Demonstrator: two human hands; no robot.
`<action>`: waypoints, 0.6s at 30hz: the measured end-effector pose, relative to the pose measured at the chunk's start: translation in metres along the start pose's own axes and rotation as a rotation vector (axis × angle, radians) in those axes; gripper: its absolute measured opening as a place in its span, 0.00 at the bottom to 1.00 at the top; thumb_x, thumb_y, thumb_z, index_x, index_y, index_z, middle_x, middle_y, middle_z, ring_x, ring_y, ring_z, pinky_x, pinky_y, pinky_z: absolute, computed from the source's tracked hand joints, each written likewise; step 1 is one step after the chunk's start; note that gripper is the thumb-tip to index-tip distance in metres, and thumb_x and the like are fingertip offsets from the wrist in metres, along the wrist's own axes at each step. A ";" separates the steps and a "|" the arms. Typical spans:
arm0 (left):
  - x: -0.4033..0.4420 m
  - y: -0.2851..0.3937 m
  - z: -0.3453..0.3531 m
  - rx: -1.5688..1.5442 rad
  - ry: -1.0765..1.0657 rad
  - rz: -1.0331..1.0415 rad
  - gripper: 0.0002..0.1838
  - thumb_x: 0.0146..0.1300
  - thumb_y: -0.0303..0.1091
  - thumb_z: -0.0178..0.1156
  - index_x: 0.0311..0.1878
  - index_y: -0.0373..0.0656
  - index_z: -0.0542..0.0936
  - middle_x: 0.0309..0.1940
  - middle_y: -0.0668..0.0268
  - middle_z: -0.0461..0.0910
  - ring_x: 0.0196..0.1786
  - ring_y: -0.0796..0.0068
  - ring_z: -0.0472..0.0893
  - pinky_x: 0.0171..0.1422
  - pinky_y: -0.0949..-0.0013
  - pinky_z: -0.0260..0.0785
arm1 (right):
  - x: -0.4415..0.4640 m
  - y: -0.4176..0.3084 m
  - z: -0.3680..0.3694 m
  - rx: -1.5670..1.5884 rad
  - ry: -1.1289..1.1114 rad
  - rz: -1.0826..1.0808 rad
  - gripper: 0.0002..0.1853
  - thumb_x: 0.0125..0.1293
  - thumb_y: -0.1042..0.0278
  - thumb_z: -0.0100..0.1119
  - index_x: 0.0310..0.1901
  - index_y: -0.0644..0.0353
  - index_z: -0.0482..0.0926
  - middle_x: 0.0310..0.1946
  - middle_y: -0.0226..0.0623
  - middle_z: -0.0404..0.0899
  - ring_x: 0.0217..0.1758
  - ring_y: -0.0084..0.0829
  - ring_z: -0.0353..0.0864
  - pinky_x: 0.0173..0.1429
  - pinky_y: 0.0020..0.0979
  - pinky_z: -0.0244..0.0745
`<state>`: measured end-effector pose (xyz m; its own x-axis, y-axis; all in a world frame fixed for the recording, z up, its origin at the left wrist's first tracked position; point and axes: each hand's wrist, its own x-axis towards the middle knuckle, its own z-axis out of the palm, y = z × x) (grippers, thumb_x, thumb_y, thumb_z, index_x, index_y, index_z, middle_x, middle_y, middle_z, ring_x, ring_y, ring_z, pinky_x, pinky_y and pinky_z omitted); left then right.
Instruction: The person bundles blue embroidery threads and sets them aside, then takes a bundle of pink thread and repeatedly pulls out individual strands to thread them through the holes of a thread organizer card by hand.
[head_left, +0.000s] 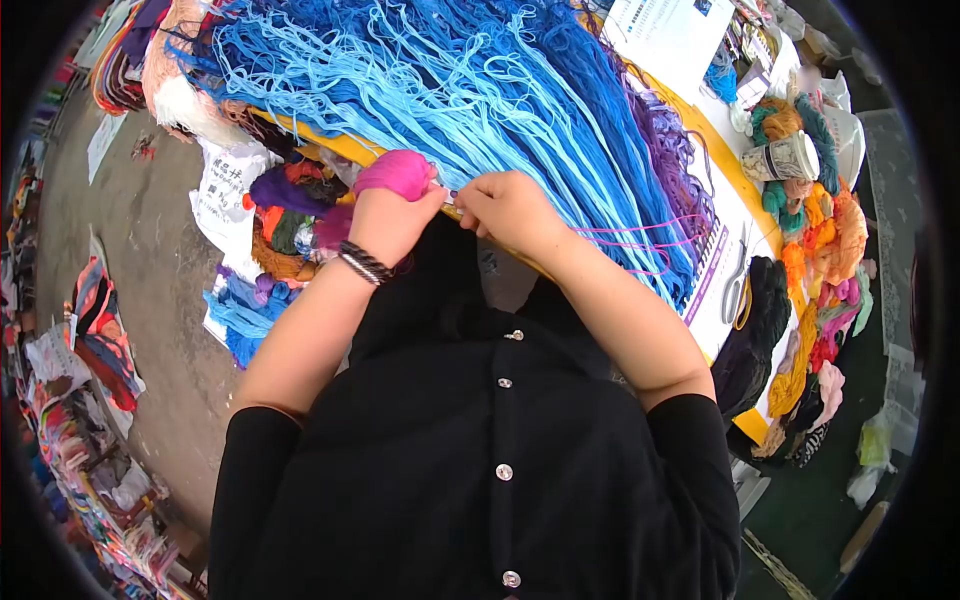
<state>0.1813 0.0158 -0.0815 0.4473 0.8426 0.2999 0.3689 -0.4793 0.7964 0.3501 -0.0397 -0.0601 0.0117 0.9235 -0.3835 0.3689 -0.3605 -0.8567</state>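
Note:
A bright pink bundle of yarn [396, 174] is gripped in my left hand [392, 222], its fingers closed around it. Close beside it, the fingers of my right hand [512, 212] are pinched together. A tiny pale thing [450, 197] shows between the two hands, too small to name. Thin pink strands [640, 232] trail to the right past my right forearm, over the blue yarn. Both hands are at the near edge of the table, in front of a wide spread of light and dark blue yarn [430, 90].
Scissors [736, 290] lie on white paper at the right, near black yarn [765, 320]. A patterned cup [780, 158] stands among coloured skeins. Handwritten paper [225, 190] and mixed yarn lie left of my hands. Purple yarn [680, 160] borders the blue.

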 end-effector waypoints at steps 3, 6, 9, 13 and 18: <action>-0.003 -0.003 0.017 0.144 0.029 -0.039 0.11 0.44 0.25 0.68 0.32 0.36 0.76 0.24 0.61 0.75 0.30 0.64 0.77 0.37 0.65 0.69 | 0.003 0.001 -0.003 0.063 -0.019 0.049 0.12 0.62 0.65 0.53 0.30 0.65 0.81 0.21 0.34 0.80 0.20 0.23 0.77 0.28 0.26 0.72; -0.002 -0.001 0.013 0.048 0.084 -0.005 0.10 0.44 0.24 0.66 0.31 0.36 0.76 0.27 0.60 0.76 0.30 0.63 0.77 0.37 0.64 0.69 | 0.005 -0.003 -0.006 0.106 -0.046 0.090 0.13 0.64 0.64 0.53 0.29 0.65 0.80 0.20 0.33 0.79 0.20 0.22 0.75 0.27 0.24 0.70; -0.007 0.006 0.006 -0.230 -0.026 -0.263 0.09 0.50 0.21 0.62 0.36 0.38 0.75 0.29 0.63 0.77 0.31 0.71 0.78 0.37 0.70 0.71 | 0.007 -0.004 -0.009 0.163 -0.070 0.125 0.13 0.63 0.64 0.54 0.28 0.65 0.80 0.19 0.34 0.79 0.20 0.22 0.75 0.27 0.24 0.71; -0.006 0.016 0.003 -0.777 -0.010 -0.701 0.11 0.55 0.19 0.58 0.42 0.39 0.74 0.31 0.67 0.76 0.33 0.78 0.79 0.36 0.76 0.73 | 0.008 -0.004 -0.008 0.198 -0.088 0.138 0.12 0.61 0.64 0.54 0.27 0.65 0.80 0.19 0.35 0.78 0.20 0.22 0.75 0.28 0.24 0.71; -0.009 0.004 0.011 -0.744 -0.051 -0.613 0.09 0.54 0.20 0.58 0.40 0.38 0.75 0.30 0.66 0.77 0.31 0.75 0.80 0.34 0.73 0.72 | 0.009 -0.007 -0.005 0.133 -0.081 0.120 0.12 0.60 0.64 0.54 0.28 0.65 0.81 0.19 0.35 0.78 0.21 0.23 0.76 0.28 0.25 0.72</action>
<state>0.1880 0.0036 -0.0864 0.3904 0.8746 -0.2875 -0.0532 0.3332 0.9413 0.3520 -0.0280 -0.0564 -0.0286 0.8613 -0.5073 0.2433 -0.4862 -0.8393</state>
